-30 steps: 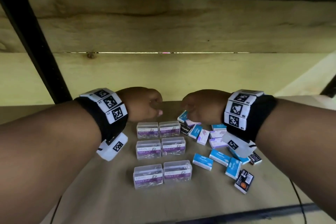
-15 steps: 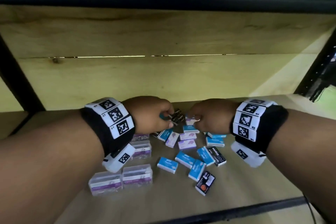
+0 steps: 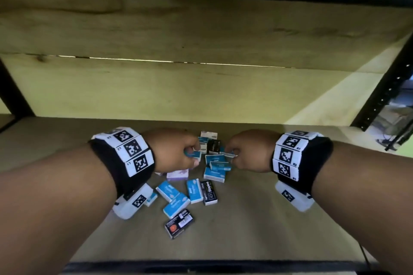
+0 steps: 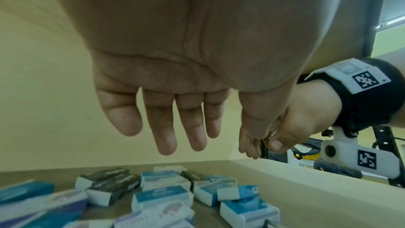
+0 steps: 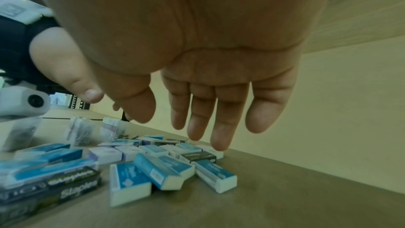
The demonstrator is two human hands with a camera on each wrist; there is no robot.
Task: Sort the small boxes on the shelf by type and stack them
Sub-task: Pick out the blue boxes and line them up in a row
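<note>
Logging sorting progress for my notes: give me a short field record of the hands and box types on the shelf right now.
left hand: fingers relaxed, above the pile, holding nothing
right hand: the same
blue boxes: most numerous, scattered, unstacked
black boxes: few, mixed among the blue
lilac box: near left hand
clear boxes: apart from the pile
shelf: wooden

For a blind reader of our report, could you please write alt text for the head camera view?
Two hands, left hand and right hand, reach over a loose pile of small boxes on a wooden shelf. The boxes are mostly blue, with some black and pale purple, lying at mixed angles. Both wrists wear black bands with square markers.
</note>
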